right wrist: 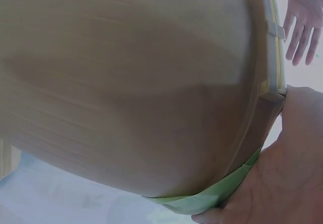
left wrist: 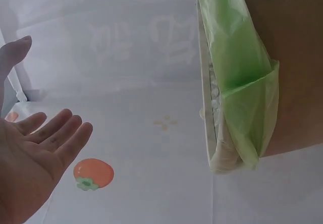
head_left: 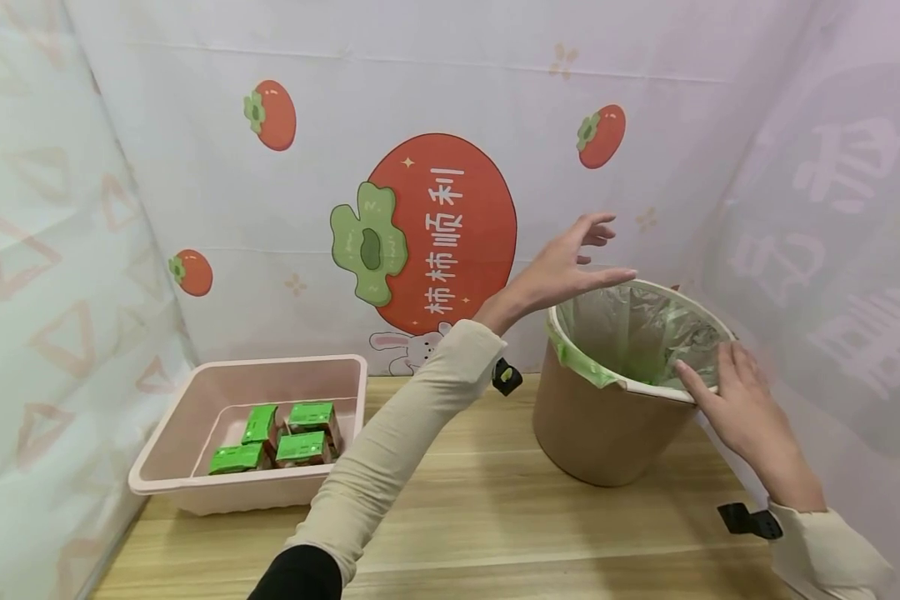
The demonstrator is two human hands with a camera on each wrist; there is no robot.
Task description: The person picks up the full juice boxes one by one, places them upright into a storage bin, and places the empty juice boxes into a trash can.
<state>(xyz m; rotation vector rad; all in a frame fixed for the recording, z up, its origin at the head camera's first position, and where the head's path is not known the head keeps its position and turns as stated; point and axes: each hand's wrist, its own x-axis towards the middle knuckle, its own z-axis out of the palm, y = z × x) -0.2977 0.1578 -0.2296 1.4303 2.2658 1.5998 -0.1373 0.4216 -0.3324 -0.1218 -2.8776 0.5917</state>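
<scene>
A brownish-pink trash bin stands on the table at the right, tilted a little. Its pale rim ring holds a translucent green trash bag, which folds over the outside. My left hand hovers above the bin's left rim, fingers spread and holding nothing. In the left wrist view, the hand is apart from the bag. My right hand rests on the right front rim, thumb toward the inside. In the right wrist view, its palm lies against the rim.
A pink plastic basin sits at the left of the wooden table, with several small green-topped boxes inside. White cloth walls printed with persimmons enclose the back and sides. The right wall stands close to the bin.
</scene>
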